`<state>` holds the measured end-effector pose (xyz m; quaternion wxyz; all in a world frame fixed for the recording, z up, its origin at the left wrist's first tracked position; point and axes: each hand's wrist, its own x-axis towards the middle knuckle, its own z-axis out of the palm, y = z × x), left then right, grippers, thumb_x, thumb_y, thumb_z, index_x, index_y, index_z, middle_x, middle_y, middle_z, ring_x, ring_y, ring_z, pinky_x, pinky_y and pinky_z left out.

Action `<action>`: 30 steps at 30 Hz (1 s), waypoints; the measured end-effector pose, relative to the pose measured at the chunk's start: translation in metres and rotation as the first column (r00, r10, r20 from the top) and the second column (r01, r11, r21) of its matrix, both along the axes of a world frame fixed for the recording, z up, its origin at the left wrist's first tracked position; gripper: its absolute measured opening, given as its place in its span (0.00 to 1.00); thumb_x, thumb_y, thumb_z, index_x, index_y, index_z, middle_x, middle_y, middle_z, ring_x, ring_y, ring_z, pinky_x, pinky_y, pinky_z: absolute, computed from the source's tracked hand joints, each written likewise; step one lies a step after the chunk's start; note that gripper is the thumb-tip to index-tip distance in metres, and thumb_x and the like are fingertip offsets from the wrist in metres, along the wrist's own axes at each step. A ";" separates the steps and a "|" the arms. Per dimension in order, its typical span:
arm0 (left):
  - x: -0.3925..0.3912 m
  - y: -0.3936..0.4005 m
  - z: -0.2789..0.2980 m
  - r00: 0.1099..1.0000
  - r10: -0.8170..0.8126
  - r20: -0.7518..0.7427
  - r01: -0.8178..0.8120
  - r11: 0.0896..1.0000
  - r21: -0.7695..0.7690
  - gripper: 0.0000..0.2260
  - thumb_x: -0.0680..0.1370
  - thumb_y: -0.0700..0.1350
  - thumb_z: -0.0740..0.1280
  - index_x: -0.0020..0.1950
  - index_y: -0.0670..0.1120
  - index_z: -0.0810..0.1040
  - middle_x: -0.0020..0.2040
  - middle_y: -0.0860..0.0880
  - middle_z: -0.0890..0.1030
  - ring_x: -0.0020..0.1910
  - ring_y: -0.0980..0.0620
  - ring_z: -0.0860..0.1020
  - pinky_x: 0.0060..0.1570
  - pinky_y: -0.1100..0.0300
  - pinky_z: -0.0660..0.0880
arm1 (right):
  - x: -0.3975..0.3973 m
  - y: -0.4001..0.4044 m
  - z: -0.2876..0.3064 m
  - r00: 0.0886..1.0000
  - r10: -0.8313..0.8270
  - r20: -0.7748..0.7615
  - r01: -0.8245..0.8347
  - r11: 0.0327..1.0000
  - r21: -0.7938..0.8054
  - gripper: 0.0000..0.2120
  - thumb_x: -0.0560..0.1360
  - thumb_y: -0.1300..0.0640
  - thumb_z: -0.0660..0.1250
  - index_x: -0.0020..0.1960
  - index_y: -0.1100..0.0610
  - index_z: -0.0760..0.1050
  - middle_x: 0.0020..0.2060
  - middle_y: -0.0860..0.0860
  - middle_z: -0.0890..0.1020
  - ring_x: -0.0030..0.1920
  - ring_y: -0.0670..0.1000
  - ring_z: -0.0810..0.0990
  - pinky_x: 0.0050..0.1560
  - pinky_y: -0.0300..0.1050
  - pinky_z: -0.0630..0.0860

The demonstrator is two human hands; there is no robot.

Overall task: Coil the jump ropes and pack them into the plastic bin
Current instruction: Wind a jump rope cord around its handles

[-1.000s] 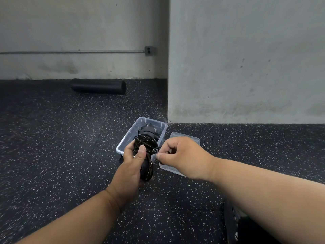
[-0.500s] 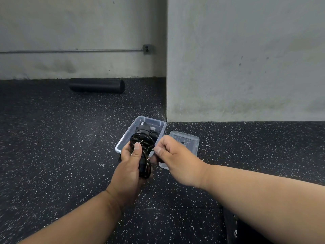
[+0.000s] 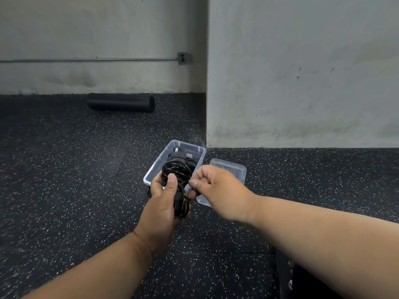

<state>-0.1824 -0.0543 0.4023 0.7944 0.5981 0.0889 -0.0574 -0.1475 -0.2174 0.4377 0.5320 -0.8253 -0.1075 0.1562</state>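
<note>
Foam roller (image 3: 121, 102): a black cylinder is being seen lying on the speckled floor (image 3: 64, 169) against the far wall (image 3: 97, 29).
Left hand (image 3: 163, 197): the coiled jump rope (image 3: 179, 180) is being grasped, thumb laid over the black loops, in front of the bin.
Plastic bin (image 3: 154, 167): it is being seen standing clear and open on the floor, with dark items lying inside.
Right hand (image 3: 216, 188): fingers are being curled just beside the coil; whether the rope is being pinched cannot be told.
Lid (image 3: 235, 169): it is being seen lying flat just right of the bin.
</note>
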 end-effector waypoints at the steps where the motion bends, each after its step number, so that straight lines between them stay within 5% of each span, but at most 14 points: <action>1: 0.000 0.001 0.000 1.000 0.004 0.004 -0.004 1.000 0.008 0.24 0.77 0.63 0.62 0.71 0.57 0.67 0.43 0.47 0.85 0.38 0.53 0.80 0.38 0.54 0.76 | 0.002 -0.001 -0.002 1.000 0.011 0.026 -0.010 0.999 -0.043 0.06 0.84 0.55 0.66 0.51 0.56 0.79 0.44 0.55 0.86 0.26 0.39 0.70 0.28 0.33 0.67; 3: 0.000 0.001 0.000 1.000 0.005 0.006 -0.005 0.999 0.036 0.23 0.77 0.64 0.62 0.71 0.60 0.67 0.44 0.48 0.85 0.39 0.53 0.80 0.39 0.53 0.77 | 0.002 0.000 -0.005 0.997 0.015 0.073 -0.009 0.997 -0.083 0.06 0.83 0.54 0.68 0.48 0.52 0.80 0.39 0.50 0.83 0.30 0.39 0.72 0.33 0.34 0.69; 6: 0.001 0.000 0.003 1.000 0.004 0.003 -0.004 0.999 0.034 0.25 0.75 0.65 0.62 0.71 0.62 0.66 0.46 0.48 0.84 0.40 0.54 0.81 0.38 0.54 0.78 | -0.001 0.004 -0.011 0.977 -0.030 0.212 0.063 0.986 -0.154 0.06 0.81 0.51 0.71 0.44 0.46 0.81 0.42 0.42 0.81 0.51 0.41 0.75 0.58 0.45 0.71; 8: 0.001 -0.002 0.005 1.000 -0.006 0.011 0.006 1.000 0.028 0.24 0.74 0.65 0.62 0.69 0.62 0.67 0.46 0.48 0.85 0.39 0.55 0.81 0.39 0.55 0.79 | -0.003 0.007 -0.015 0.968 -0.063 0.245 0.103 0.983 -0.151 0.06 0.80 0.50 0.71 0.44 0.45 0.80 0.43 0.41 0.78 0.56 0.44 0.72 0.66 0.51 0.69; 13: 0.002 -0.004 0.003 1.000 0.024 -0.002 -0.024 1.000 -0.017 0.22 0.80 0.61 0.61 0.73 0.56 0.66 0.44 0.48 0.86 0.37 0.54 0.81 0.38 0.56 0.80 | -0.007 0.010 -0.021 0.957 -0.049 0.287 0.092 0.986 -0.139 0.05 0.81 0.50 0.70 0.45 0.44 0.78 0.45 0.42 0.78 0.56 0.48 0.74 0.61 0.53 0.74; 18: 0.000 -0.002 0.004 1.000 -0.007 -0.004 0.007 1.000 -0.002 0.20 0.83 0.60 0.59 0.73 0.55 0.68 0.44 0.49 0.87 0.37 0.54 0.82 0.37 0.56 0.79 | -0.010 0.010 -0.015 0.973 0.004 0.230 0.003 0.999 -0.032 0.05 0.82 0.56 0.68 0.49 0.47 0.77 0.42 0.45 0.83 0.43 0.44 0.83 0.49 0.48 0.81; 21: 0.000 -0.001 0.005 0.999 -0.023 -0.025 0.023 1.000 -0.007 0.23 0.80 0.61 0.62 0.73 0.56 0.69 0.50 0.47 0.87 0.42 0.53 0.82 0.42 0.53 0.78 | -0.012 0.011 -0.013 0.990 0.020 0.143 -0.023 1.000 0.019 0.10 0.81 0.63 0.65 0.50 0.47 0.75 0.42 0.48 0.80 0.38 0.43 0.77 0.39 0.42 0.76; 25: 0.000 0.000 0.004 0.998 -0.016 -0.057 0.014 1.000 -0.026 0.23 0.79 0.59 0.65 0.73 0.54 0.70 0.46 0.44 0.84 0.38 0.50 0.80 0.39 0.53 0.78 | -0.008 0.008 -0.008 0.993 0.074 0.096 -0.076 0.997 0.014 0.16 0.78 0.71 0.61 0.49 0.50 0.76 0.39 0.46 0.78 0.35 0.39 0.74 0.37 0.35 0.72; 28: 0.003 0.004 0.006 0.998 0.010 -0.069 -0.014 0.998 -0.060 0.22 0.80 0.57 0.66 0.72 0.52 0.71 0.44 0.43 0.82 0.36 0.51 0.79 0.34 0.57 0.78 | -0.003 0.000 0.000 0.978 0.132 0.161 -0.114 0.987 -0.116 0.13 0.78 0.65 0.65 0.49 0.46 0.76 0.36 0.42 0.78 0.34 0.41 0.75 0.36 0.38 0.73; 30: 0.006 0.009 0.009 0.996 0.043 -0.074 -0.048 0.996 -0.070 0.20 0.81 0.57 0.66 0.71 0.52 0.71 0.47 0.42 0.80 0.37 0.50 0.79 0.34 0.57 0.78 | 0.004 -0.012 0.003 0.948 0.198 0.248 -0.103 0.931 -0.349 0.08 0.77 0.55 0.69 0.52 0.44 0.74 0.37 0.43 0.81 0.36 0.43 0.78 0.40 0.43 0.77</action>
